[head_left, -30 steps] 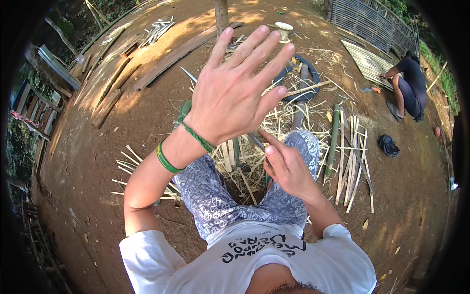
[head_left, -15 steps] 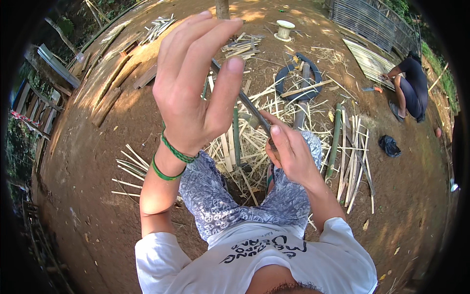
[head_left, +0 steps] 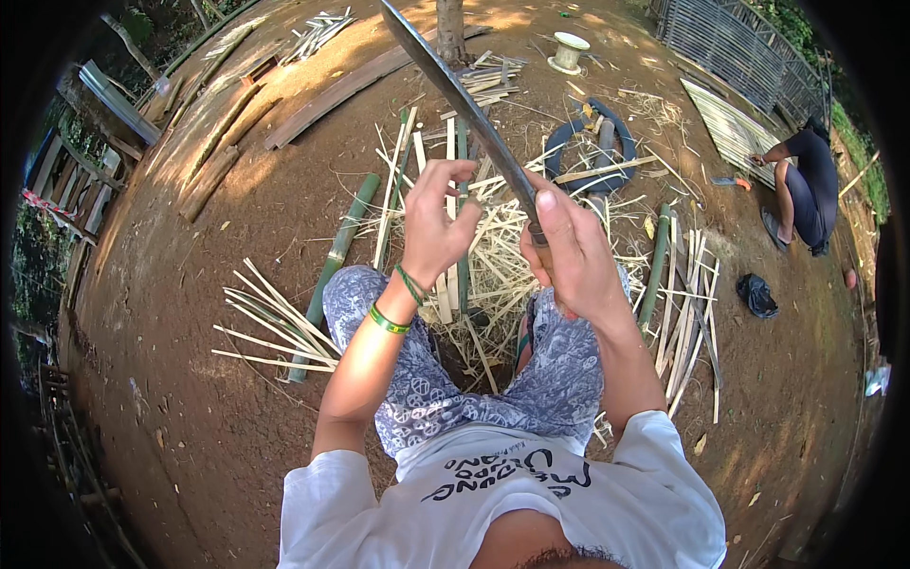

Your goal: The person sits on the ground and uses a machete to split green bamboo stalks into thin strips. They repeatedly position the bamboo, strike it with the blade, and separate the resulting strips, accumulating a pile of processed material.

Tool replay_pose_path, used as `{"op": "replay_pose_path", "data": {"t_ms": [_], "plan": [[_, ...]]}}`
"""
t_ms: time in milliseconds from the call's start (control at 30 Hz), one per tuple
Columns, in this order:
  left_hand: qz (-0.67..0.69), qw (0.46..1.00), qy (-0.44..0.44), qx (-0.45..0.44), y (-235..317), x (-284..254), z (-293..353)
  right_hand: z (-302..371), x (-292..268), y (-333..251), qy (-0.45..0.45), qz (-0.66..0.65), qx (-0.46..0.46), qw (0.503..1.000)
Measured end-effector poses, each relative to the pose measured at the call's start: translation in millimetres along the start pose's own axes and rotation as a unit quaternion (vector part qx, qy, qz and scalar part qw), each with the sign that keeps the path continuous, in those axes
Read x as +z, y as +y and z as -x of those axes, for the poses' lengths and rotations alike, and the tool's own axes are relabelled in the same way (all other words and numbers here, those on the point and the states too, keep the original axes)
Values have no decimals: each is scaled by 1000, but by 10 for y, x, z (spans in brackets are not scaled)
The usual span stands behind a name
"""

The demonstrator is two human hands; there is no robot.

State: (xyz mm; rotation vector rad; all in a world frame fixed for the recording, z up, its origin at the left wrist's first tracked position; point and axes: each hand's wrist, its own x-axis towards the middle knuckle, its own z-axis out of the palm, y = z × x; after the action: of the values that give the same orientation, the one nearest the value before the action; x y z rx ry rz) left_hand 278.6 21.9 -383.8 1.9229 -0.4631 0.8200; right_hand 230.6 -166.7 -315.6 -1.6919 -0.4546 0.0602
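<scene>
A long, dark-bladed machete [head_left: 473,116] slants up and away to the left, its blade clear of the ground. My right hand [head_left: 576,248] is closed around its wooden handle, with the thumb laid along the top near the blade. To the left of the blade, my left hand [head_left: 438,226] is raised with bent fingers and the thumb apart. It holds nothing that I can see. Below both hands, pale split bamboo strips and shavings [head_left: 502,242] are heaped between my knees. A green bamboo pole [head_left: 346,242] lies beside my left knee.
Bamboo strips [head_left: 275,318] fan out at left, and more strips [head_left: 684,313] lie at right beside a green bamboo piece [head_left: 656,266]. Ahead are a dark tyre-like ring [head_left: 626,152], a white stool [head_left: 569,52] and a tree trunk [head_left: 451,33]. Another person [head_left: 806,180] crouches at right near a black bag [head_left: 756,296].
My left hand has dropped from high in front of the view toward my knees. The machete's blade now shows along its length, while my right hand keeps its grip.
</scene>
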Motion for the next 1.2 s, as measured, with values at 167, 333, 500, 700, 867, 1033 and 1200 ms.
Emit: {"op": "replay_pose_path", "data": {"t_ms": [167,333,500,700,867,1033,1200], "plan": [[-74,982,-168,54,-542,283,-14,-49,-21,43,-12,16,-11,1000],[-96,972,-197,89,-534,328,-131,-35,-27,-73,30,47,-22,998],[-100,972,-201,63,-377,271,-85,28,-32,-122,21,57,-29,998],[-78,974,-202,60,-316,289,-30,135,-53,-169,16,65,-3,998],[-75,974,-185,108,-464,328,-24,60,-38,-39,8,38,-6,999],[-63,980,-185,49,-428,332,30,47,-43,-21,2,14,-1,1000],[-50,982,-173,55,-283,243,139,157,-18,22,-13,17,0,1000]]}}
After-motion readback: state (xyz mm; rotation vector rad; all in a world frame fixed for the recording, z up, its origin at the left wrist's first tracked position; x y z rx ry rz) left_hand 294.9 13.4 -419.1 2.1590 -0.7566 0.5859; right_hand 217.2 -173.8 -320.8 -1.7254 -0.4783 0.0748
